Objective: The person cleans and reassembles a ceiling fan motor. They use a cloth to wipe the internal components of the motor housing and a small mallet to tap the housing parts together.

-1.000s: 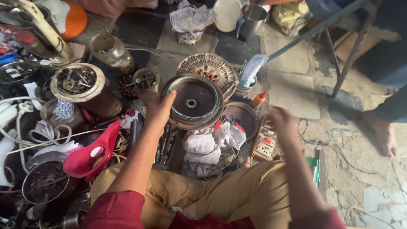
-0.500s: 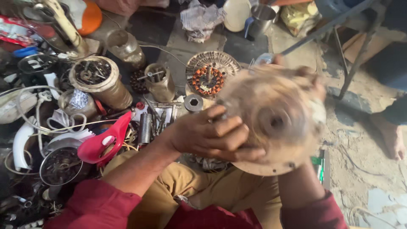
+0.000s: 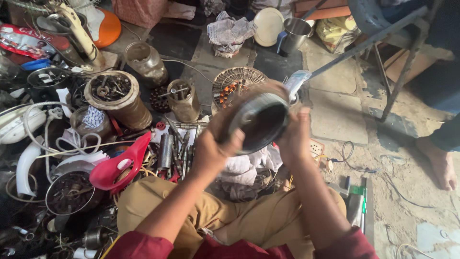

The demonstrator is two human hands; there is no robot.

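I hold a round metal motor housing (image 3: 256, 122) up in front of me with both hands, tilted on edge so its dark hollow inside faces me. My left hand (image 3: 213, 146) grips its left rim and my right hand (image 3: 293, 134) clasps its right rim. Behind it on the floor lies a round stator (image 3: 235, 84) with copper windings. White rags (image 3: 249, 163) lie below the housing, near my knees.
Tins full of screws and parts (image 3: 112, 93) and a jar (image 3: 182, 98) stand at the left, with sockets and tools (image 3: 172, 144), a red plastic piece (image 3: 120, 163) and white cables (image 3: 33, 144). A steel cup (image 3: 294, 33) sits at the back. Another person's bare foot (image 3: 438, 160) is at the right.
The housing was lifted off the floor pile and brought close to the camera, then moved slightly away and turned so its hollow side faces me. Both hands now grip its rim.
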